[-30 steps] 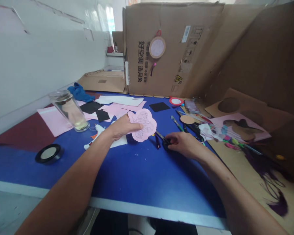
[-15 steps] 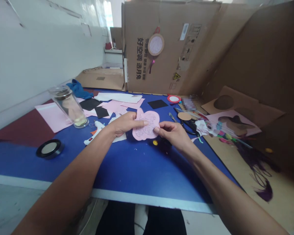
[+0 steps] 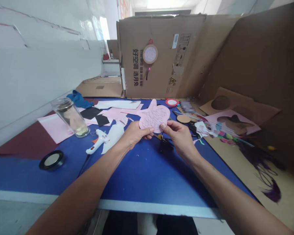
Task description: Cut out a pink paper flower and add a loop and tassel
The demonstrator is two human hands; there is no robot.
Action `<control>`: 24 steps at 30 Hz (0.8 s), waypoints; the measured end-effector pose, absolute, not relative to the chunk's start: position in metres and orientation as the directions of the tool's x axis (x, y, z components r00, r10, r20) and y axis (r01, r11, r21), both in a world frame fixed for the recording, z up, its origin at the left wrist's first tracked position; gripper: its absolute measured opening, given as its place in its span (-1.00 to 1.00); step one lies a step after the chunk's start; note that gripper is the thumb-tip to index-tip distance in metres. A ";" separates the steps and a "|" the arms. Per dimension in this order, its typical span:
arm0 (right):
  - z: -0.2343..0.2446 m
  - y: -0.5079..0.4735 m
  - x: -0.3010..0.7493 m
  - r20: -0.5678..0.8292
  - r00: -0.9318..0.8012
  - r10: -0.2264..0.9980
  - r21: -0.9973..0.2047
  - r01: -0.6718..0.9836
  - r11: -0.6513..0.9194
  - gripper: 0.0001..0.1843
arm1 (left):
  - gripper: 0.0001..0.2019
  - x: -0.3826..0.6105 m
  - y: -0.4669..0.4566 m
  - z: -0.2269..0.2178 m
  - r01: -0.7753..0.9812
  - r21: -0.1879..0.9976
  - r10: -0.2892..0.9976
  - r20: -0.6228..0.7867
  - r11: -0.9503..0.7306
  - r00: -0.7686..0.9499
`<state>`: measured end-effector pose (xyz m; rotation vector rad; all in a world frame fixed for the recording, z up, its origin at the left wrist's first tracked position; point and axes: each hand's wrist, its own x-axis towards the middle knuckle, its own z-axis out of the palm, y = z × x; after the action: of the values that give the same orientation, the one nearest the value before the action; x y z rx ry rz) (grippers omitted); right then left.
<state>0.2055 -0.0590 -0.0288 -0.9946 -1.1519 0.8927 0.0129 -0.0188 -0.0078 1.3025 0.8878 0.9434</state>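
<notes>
A pink paper cutout (image 3: pixel 155 117) with rounded lobes, a pointed tip and drawn lines faces me above the blue table. My left hand (image 3: pixel 139 132) pinches its lower left edge, thumb in front. At its lower right edge, my right hand (image 3: pixel 177 132) closes thumb and fingers on the paper. Just below the cutout lies a small yellow thing (image 3: pixel 160 137) beside a dark object (image 3: pixel 167 142), partly hidden by my right hand. Left of my left hand, a white glue gun (image 3: pixel 98 141) rests against a white sheet (image 3: pixel 114 136).
A glass cup (image 3: pixel 72 119) and a black tape roll (image 3: pixel 52 160) stand at left. Pink and black paper pieces (image 3: pixel 102 119) lie behind. Cardboard (image 3: pixel 161 65) walls the back, with a round ornament (image 3: pixel 150 54) hanging. Purple tassels (image 3: pixel 271 191) and cut cardboard (image 3: pixel 247 101) lie right.
The cutout has turned in my hands, so its pointed tip now stands up. My left hand has shifted to its lower edge. The view has tilted up slightly.
</notes>
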 end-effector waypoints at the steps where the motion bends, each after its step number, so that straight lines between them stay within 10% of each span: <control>1: -0.029 -0.059 0.205 0.299 0.192 0.935 -0.947 -0.062 0.315 -0.66 | -0.88 0.014 -0.020 -0.008 -0.066 0.998 0.932 0.007 0.019 0.363; 7: -0.029 -0.058 0.210 0.319 0.229 0.920 -0.941 -0.042 0.337 -0.69 | -0.61 0.017 -0.025 -0.006 -0.137 0.990 0.893 0.075 -0.015 0.445; 15: -0.027 -0.059 0.207 0.275 0.208 0.938 -0.955 -0.049 0.291 -0.61 | -0.90 0.010 -0.015 -0.011 -0.032 0.999 0.939 0.032 -0.022 0.342; 24: -0.031 -0.054 0.208 0.274 0.218 0.937 -0.949 -0.099 0.301 -0.65 | -0.66 0.008 -0.018 -0.003 -0.112 0.993 0.908 0.068 -0.023 0.413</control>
<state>0.2082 -0.0540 -0.0307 -0.9905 -1.0931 0.9092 0.0083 -0.0181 -0.0031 1.3388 0.7934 0.9682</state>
